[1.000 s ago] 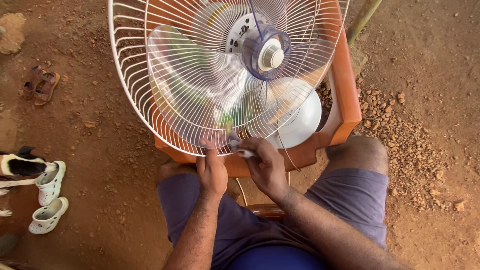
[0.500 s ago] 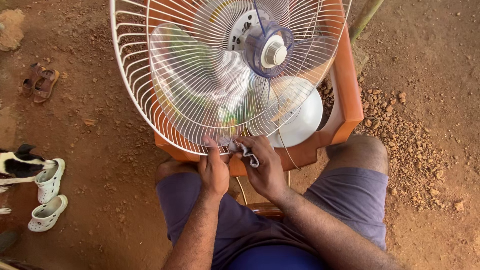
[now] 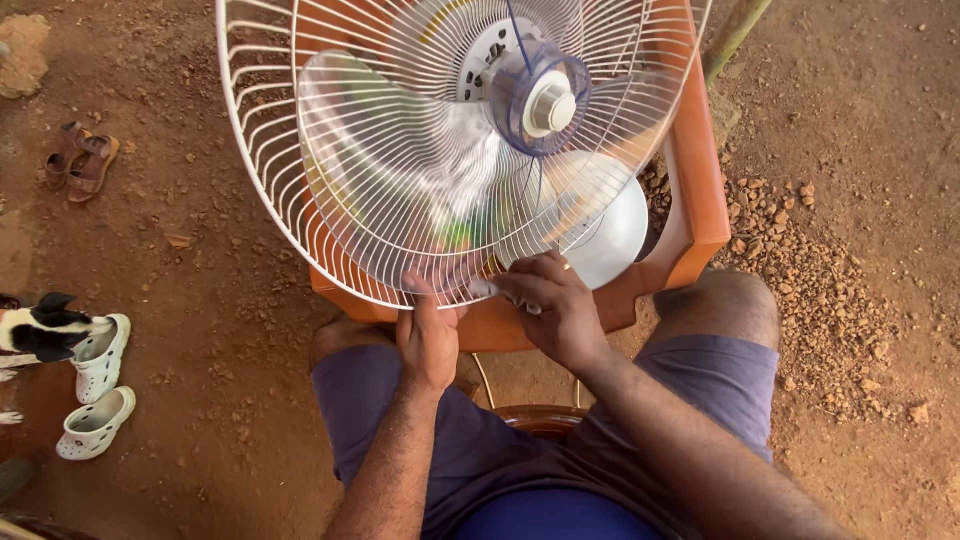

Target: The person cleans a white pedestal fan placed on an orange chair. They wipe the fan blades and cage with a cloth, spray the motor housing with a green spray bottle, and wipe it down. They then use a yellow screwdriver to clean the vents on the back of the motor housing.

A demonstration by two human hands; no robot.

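A white wire fan guard (image 3: 300, 200) with clear blades (image 3: 400, 160) and a translucent blue hub (image 3: 540, 100) rests on an orange plastic chair (image 3: 700, 190) in front of my knees. My left hand (image 3: 428, 335) grips the guard's lower rim. My right hand (image 3: 555, 305), a ring on one finger, presses a small whitish cloth (image 3: 487, 288) against the wires near that rim. The fan's round white base (image 3: 615, 235) shows behind the guard.
Bare reddish dirt all around, with loose gravel (image 3: 820, 290) at right. Brown sandals (image 3: 80, 160) lie at far left, white clogs (image 3: 95, 390) at lower left beside a black-and-white animal (image 3: 40, 330). A wooden stool (image 3: 540, 420) is under me.
The fan guard has shifted slightly right and up in view. My right hand slid along the lower rim with the cloth; my left hand stays on the rim.
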